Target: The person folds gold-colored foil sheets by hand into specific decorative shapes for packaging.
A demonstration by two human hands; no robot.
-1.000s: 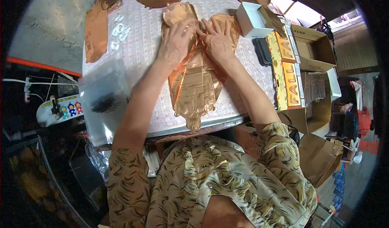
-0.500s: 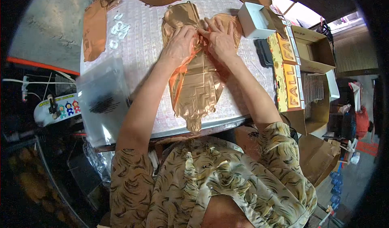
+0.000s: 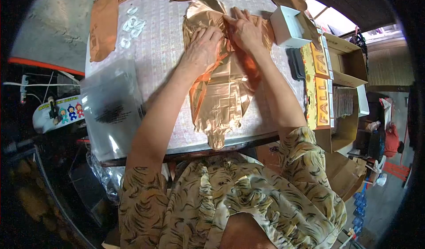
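A copper-coloured foil balloon [image 3: 219, 103], flat and partly folded inward, lies on the table [image 3: 161, 32], its narrow neck pointing toward my body. My left hand [image 3: 203, 49] rests on the balloon's left side, fingers together and curled against the foil; the thumb is hidden. On the upper right part of the foil, my right hand [image 3: 245, 32] presses down with its fingers spread. Creased foil shows between the two hands.
More copper foil pieces [image 3: 102, 32] lie at the far left and far edge. Small white coils [image 3: 133, 25] sit nearby. Clear plastic bags [image 3: 110, 111] cover the left front corner. At right stand a white box [image 3: 285, 27], a black object [image 3: 295, 63] and "FALL" packs [image 3: 319, 100].
My left hand has shifted slightly down the foil, and my right hand's fingers have moved a little away from it. The camera view has shifted slightly.
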